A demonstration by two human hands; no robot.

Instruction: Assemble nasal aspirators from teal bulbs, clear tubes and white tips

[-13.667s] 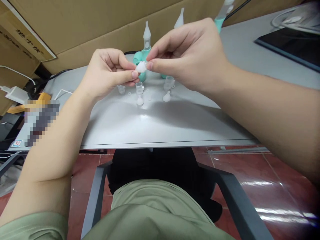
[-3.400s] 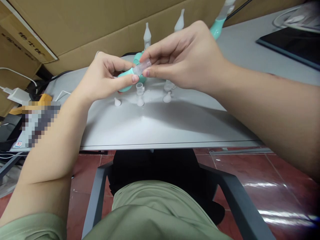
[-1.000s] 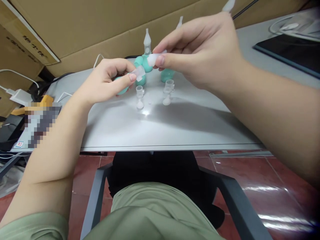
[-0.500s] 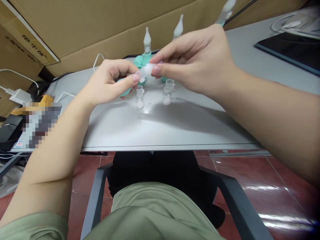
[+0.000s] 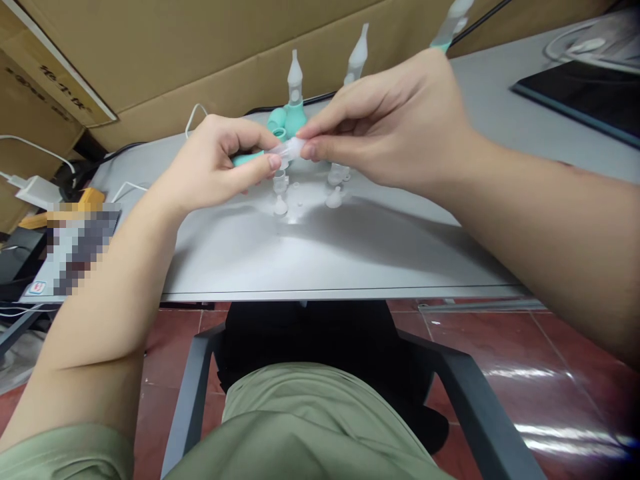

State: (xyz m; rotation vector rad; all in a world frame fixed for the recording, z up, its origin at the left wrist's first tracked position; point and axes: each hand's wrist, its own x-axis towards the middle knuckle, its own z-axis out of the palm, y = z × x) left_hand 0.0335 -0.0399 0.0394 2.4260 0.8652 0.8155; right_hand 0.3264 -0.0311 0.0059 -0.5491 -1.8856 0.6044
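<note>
Fingers: right-hand fingertips (image 5: 306, 148) pinched on a translucent tip (image 5: 294, 148); left-hand fingertips (image 5: 273, 160) closed round a teal bulb (image 5: 246, 158), thumb pressed near its clear neck.
Hands: left hand (image 5: 217, 163) and right hand (image 5: 395, 123), raised above the grey table (image 5: 350, 253), knuckles well apart, fingertips almost meeting.
Key relation: translucent tip directly between the two sets of fingertips, butted against the bulb's neck; long axis roughly level, running from left fingers to right fingers, in line with the bulb. Equally near both hands; depth of seating not discernible.
Below the fingers, on the table: small clear cup (image 5: 280, 180) with a loose white tip (image 5: 280, 207) just nearer the body; second clear cup (image 5: 338, 175) below the right fingers, another loose tip (image 5: 333, 198) beside it. Cup contents too small to tell.
Beyond the fingers: assembled teal units standing upright, one (image 5: 294, 100) behind the left fingertips, another (image 5: 356, 57) behind the right hand, a third (image 5: 450, 27) partly out of view.
Backdrop: cardboard boxes (image 5: 175, 53).
</note>
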